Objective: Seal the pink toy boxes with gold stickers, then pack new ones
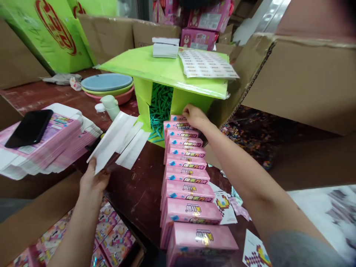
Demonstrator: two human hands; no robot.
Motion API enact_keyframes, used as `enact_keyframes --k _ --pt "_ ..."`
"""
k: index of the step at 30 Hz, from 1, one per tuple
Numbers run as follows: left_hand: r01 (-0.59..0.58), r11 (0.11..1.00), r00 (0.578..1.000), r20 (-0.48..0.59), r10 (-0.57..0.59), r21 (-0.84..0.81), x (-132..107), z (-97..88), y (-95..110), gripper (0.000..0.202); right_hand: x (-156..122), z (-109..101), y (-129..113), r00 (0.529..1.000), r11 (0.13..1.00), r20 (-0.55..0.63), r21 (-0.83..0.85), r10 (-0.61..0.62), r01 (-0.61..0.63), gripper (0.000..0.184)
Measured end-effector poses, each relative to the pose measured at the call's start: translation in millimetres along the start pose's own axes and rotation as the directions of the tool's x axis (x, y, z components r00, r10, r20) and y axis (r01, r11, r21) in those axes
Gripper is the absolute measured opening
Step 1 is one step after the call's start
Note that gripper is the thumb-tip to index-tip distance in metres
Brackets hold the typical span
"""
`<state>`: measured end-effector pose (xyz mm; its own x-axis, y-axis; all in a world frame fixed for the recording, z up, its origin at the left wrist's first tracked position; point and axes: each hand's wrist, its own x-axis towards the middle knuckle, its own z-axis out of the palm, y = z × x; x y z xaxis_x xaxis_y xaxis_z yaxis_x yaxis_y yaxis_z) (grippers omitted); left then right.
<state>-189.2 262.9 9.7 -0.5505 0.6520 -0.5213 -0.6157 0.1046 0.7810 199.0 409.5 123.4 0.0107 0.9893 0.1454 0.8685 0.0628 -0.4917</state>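
Note:
A row of several small pink boxes (187,174) runs down the dark red table (139,189) from the green stand toward me. My right hand (194,115) reaches to the far end of the row, its fingers curled down on the farthest pink box (178,118). My left hand (93,181) is closed on the lower end of a long white strip (111,139), which slants up toward a white bottle. More white strips (133,146) lie beside it.
A green paper stand (167,70) holds a sticker sheet (205,63) and a white block; teal sticks (160,105) show inside it. Flat pink cartons with a black phone (30,128) lie left. Stacked plates (107,87), an open cardboard box (306,81) and printed leaflets (222,205) surround the row.

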Motion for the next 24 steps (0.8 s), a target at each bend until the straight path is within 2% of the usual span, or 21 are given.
enact_keyframes --k 6,12,16,18,20,22,24 --pt "0.087 0.995 0.995 -0.047 -0.089 -0.043 -6.6 7.1 -4.1 0.023 -8.4 -7.7 2.6 1.000 0.998 0.010 0.067 0.010 -0.011 0.009" --pt "0.132 0.989 0.991 0.005 -0.133 0.059 -1.5 13.2 -20.7 0.021 -3.9 -4.3 5.4 1.000 0.994 -0.003 0.101 0.030 -0.030 0.009" --pt "0.153 0.975 0.982 0.086 -0.169 0.163 -11.9 6.0 -25.4 0.010 1.0 -1.3 7.1 1.000 0.997 0.006 0.080 0.016 -0.017 0.004" --pt "0.133 0.972 0.984 0.095 -0.154 0.196 -22.2 -5.8 -29.0 0.004 2.5 2.4 7.6 1.000 0.998 -0.009 0.061 0.017 -0.017 0.009" --pt "0.065 0.973 0.995 0.058 -0.080 0.220 -35.8 -25.7 -35.2 0.015 2.6 7.7 7.7 0.999 0.999 -0.038 0.044 0.020 -0.018 0.017" --pt "-0.041 0.965 0.999 0.044 0.031 0.260 -54.2 -54.6 -43.9 0.031 1.0 13.2 7.6 0.997 0.999 -0.074 0.034 0.018 -0.016 0.029" --pt "-0.113 0.933 0.992 0.098 0.084 0.341 -78.6 -91.1 -53.9 0.051 -2.5 17.2 7.9 0.991 1.000 -0.136 -0.008 0.006 -0.007 0.044"
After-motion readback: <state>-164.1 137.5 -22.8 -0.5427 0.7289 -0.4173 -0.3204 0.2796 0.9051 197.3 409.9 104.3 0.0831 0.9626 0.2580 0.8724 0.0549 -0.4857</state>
